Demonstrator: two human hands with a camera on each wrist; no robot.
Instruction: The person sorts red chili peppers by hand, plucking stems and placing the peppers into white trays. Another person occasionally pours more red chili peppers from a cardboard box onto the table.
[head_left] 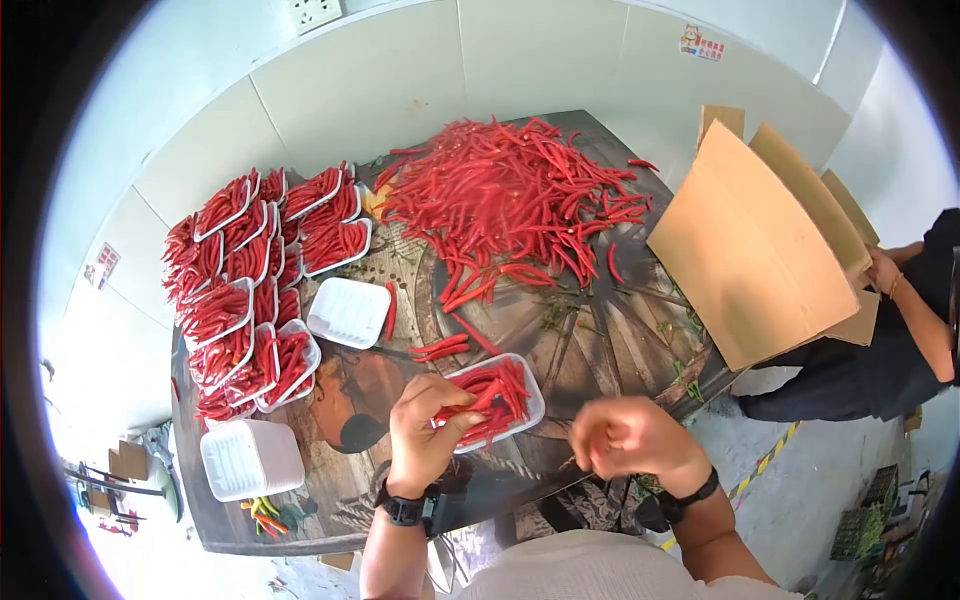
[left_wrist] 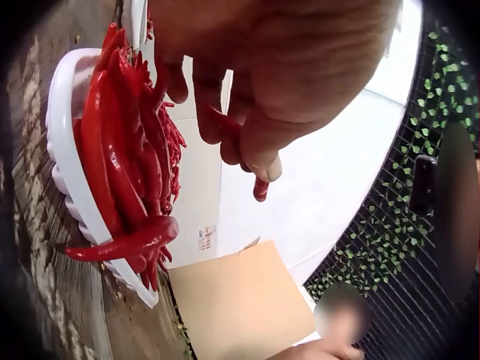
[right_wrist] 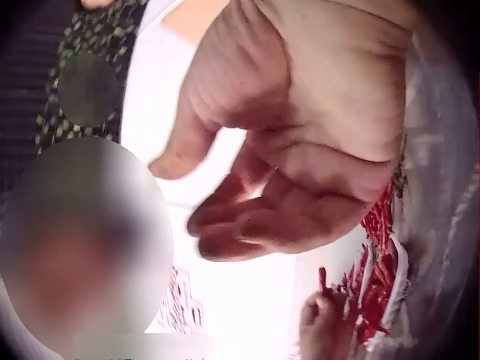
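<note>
A white tray of red chilies lies near the table's front edge. Just over its left side, the left hand pinches a red chili between thumb and fingers; in the left wrist view that hand holds the chili beside the filled tray. One chili lies across the tray's rim. To the right of the tray, the right hand is raised with nothing in it, its fingers loosely bent, as the right wrist view of the hand also shows.
Filled trays are stacked at the left, with empty trays in front and one empty tray beside them. A large chili heap covers the back. At the right, a person's hand touches a cardboard box.
</note>
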